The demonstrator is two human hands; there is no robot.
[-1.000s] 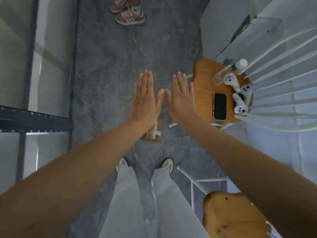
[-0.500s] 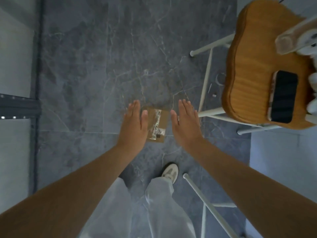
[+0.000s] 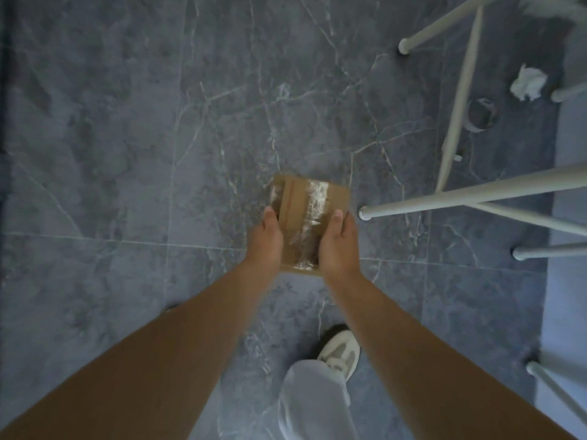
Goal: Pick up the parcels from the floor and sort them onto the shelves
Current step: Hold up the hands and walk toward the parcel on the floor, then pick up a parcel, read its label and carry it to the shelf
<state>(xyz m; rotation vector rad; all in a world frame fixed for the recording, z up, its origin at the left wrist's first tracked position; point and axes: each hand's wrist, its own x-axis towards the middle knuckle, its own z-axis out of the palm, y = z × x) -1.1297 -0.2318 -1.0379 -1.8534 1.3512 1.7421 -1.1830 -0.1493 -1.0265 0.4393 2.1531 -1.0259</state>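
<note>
At the centre of the frame the flat, taped parcel (image 3: pixel 309 214) sits low over the grey floor (image 3: pixel 127 154); the left hand (image 3: pixel 265 239) and right hand (image 3: pixel 338 246) clasp its opposite edges, thumbs on top, probably to lift it level; their fingers are hidden beneath; whether it has left the floor is unclear.

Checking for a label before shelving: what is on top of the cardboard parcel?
Clear tape runs along the top of the cardboard parcel. The left hand and right hand grip its sides, thumbs on top, covering the near corners; any label there is hidden.
</note>
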